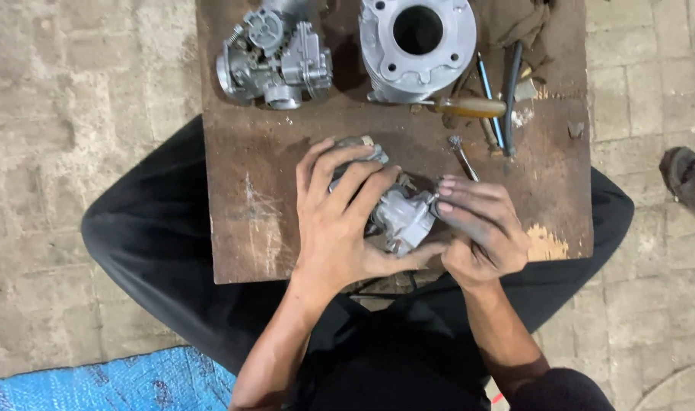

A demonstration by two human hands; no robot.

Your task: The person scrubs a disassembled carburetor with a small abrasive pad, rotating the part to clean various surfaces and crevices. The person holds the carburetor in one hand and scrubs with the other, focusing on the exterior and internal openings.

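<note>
A small grey metal carburetor (403,217) rests on a worn brown wooden board (264,198) across my lap. My left hand (340,217) lies over its left side, fingers wrapped across the top, holding it. My right hand (478,228) presses against its right side, fingertips curled onto a small fitting there. Whether the right hand holds a separate small part is hidden by the fingers.
At the board's far edge sit a second grey carburetor (275,57) and a grey metal cylinder (416,46) with a round bore. A wooden-handled tool (469,106), thin screwdrivers (488,91) and a small bolt (461,156) lie to the right. A shoe (690,176) is at the right edge. Blue tarp (111,380) lies lower left.
</note>
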